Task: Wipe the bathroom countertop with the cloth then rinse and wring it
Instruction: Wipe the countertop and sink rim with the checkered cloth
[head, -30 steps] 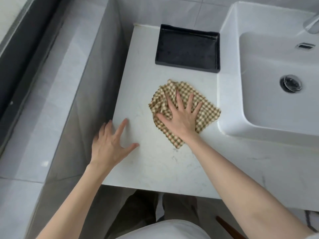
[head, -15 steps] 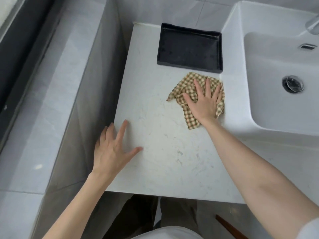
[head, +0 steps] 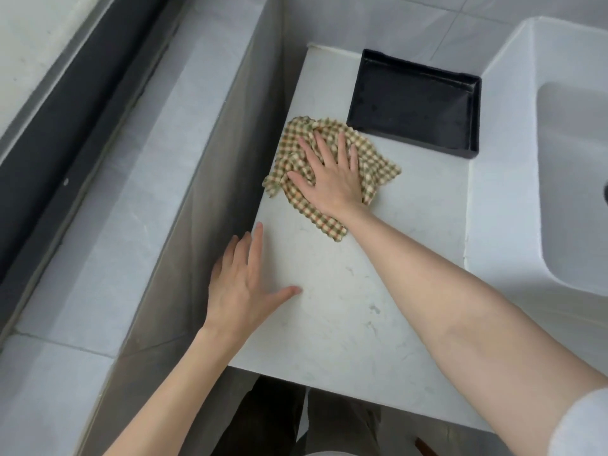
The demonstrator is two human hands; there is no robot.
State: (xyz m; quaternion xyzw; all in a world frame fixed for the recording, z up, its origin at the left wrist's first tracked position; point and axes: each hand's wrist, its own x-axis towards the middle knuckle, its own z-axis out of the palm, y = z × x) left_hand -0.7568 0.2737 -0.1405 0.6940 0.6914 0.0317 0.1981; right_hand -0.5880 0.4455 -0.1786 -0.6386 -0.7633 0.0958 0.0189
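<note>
Bathroom countertop (head: 345, 307), white stone with faint grey veining, is running from the black tray (head: 414, 103) at its far end toward the viewer.

1. Cloth (head: 378, 166), checked in tan, green and cream: it is lying crumpled on the countertop just in front of the tray's near-left corner and is spreading leftward to the counter's edge. Whether it is touching the tray cannot be told.
2. Right hand (head: 332, 172): it is pressing flat on the cloth, palm down, with fingers straight and spread and none curling round the fabric.
3. Left hand (head: 237, 291): it is resting palm down over the counter's left edge, well nearer the viewer than the tray. Its fingers are lying straight with the thumb out sideways. It is holding nothing and sitting apart from the cloth.
4. White sink (head: 500, 159): it is standing directly right of the tray, with its outer wall just beside the tray's right side.
5. Grey tiled ledge (head: 115, 209): it is lying lower, well left of the tray.
6. Dark trousers (head: 269, 419): they are showing beyond the counter end opposite the tray.
</note>
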